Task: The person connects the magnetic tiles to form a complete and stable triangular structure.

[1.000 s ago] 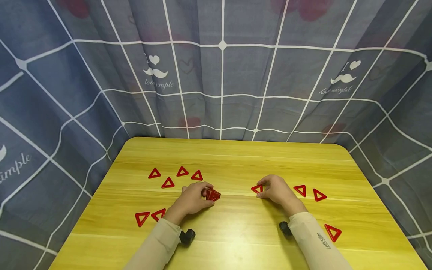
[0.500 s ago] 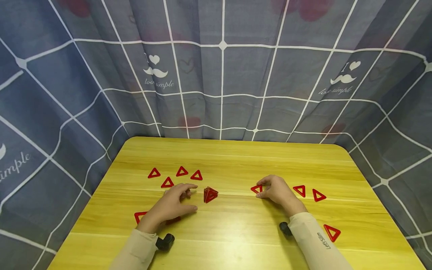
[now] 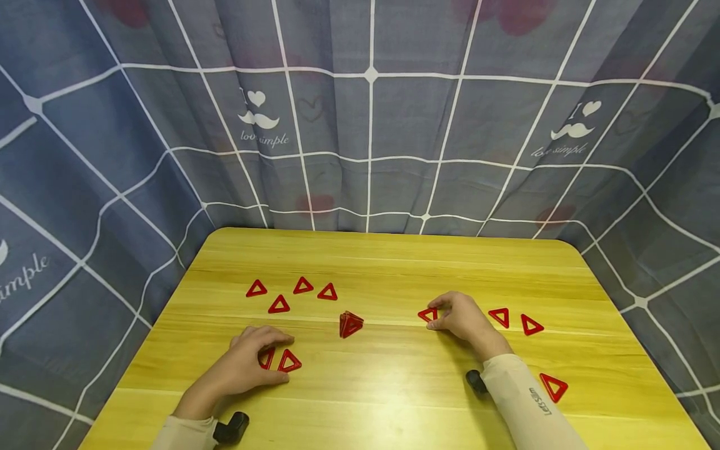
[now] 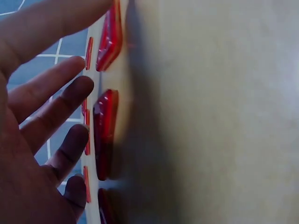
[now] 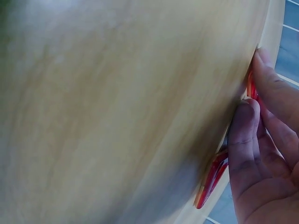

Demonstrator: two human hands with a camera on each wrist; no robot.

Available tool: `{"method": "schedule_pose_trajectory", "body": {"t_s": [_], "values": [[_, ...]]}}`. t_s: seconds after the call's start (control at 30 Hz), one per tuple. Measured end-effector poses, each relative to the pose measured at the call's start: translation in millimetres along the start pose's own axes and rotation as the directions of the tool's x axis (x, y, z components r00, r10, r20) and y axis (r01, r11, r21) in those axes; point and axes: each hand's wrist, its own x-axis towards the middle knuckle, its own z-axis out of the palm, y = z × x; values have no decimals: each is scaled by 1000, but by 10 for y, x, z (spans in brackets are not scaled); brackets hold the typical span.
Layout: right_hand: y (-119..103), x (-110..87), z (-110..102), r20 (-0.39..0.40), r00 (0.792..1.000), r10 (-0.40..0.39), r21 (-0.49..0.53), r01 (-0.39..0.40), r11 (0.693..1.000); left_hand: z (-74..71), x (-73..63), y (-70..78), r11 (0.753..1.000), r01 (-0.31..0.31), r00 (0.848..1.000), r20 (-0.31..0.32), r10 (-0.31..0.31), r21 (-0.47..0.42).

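Note:
My left hand (image 3: 242,365) is spread over the near left of the table, thumb and fingers apart around two flat red triangle frames, one partly covered (image 3: 267,357) and one by the thumb tip (image 3: 289,360). In the left wrist view its fingers (image 4: 56,107) hold nothing, with a red triangle (image 4: 106,135) lying beyond. My right hand (image 3: 461,319) pinches another red triangle (image 3: 428,315) at the table surface between thumb and forefinger; the right wrist view shows its red edge (image 5: 252,86) between the fingertips. Between the hands stands a small cluster of red triangles (image 3: 351,325), leaning together like a pyramid.
Several red triangles (image 3: 302,285) lie at the back left of the wooden table (image 3: 394,262). To the right of the right hand are two more (image 3: 499,317), and one (image 3: 554,387) lies beside the right sleeve. A grey checked curtain (image 3: 337,125) surrounds the table's back and sides.
My left hand has let go of the triangle cluster, which stays standing, and has moved left and nearer to the other triangles. My right hand has kept its place and its pinch.

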Motion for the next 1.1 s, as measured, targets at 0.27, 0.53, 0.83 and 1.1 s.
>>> {"method": "schedule_pose_trajectory", "body": {"t_s": [0.27,0.53,0.83,1.1], "values": [[-6,-12,-1,-2,1000,7,14,-7,1000,16,-14,-56,1000,-22,999,24,22,-13],[-14,-28,-8,-2,1000,12,21,-12,1000,25,0,-87,998,-53,998,42,54,-20],[-9,-34,-17,-5,1000,2,22,-2,1000,43,35,-54,996,-84,995,43,85,-30],[-14,-44,-8,-3,1000,3,18,-3,1000,51,57,-56,996,-79,996,36,80,-29]]}}
